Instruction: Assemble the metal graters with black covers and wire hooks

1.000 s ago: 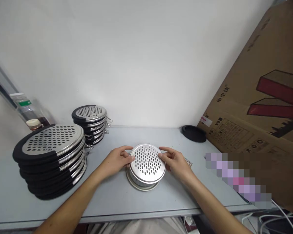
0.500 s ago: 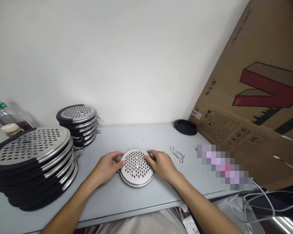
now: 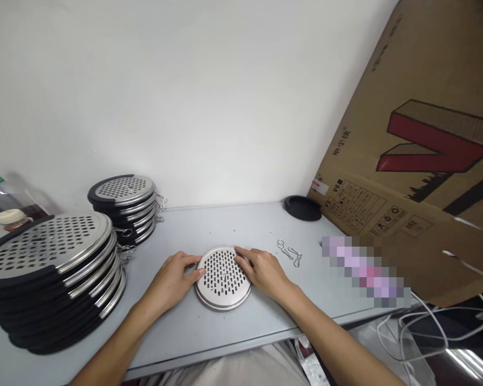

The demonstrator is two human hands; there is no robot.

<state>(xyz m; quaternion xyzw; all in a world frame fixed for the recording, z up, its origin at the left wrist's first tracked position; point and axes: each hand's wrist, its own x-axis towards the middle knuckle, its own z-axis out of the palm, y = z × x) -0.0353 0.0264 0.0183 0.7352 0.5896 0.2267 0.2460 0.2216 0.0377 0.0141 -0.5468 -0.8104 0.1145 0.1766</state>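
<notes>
A round metal disc (image 3: 221, 297) with rows of slotted holes lies flat on the table between my hands. My left hand (image 3: 175, 279) grips its left edge, thumb on the rim and forefinger along the upper left side. From the other side my right hand (image 3: 268, 273) holds it, with the thumb on the slotted face and the forefinger on the back rim. Just right of that hand lie small metal snap clips (image 3: 292, 253) with rings. Whatever is beneath the disc is hidden.
At the left stand a large near stack (image 3: 52, 273) and a smaller far stack (image 3: 124, 206) of similar discs with black edging. A bottle (image 3: 8, 198) is behind them. A black round cover (image 3: 303, 208) lies by the wall, beside a large cardboard box (image 3: 370, 161). White cables (image 3: 434, 327) hang at right.
My right forefinger has straightened along the disc's back rim, and my left fingers have flattened against its side. The disc stays in place; the view has shifted slightly.
</notes>
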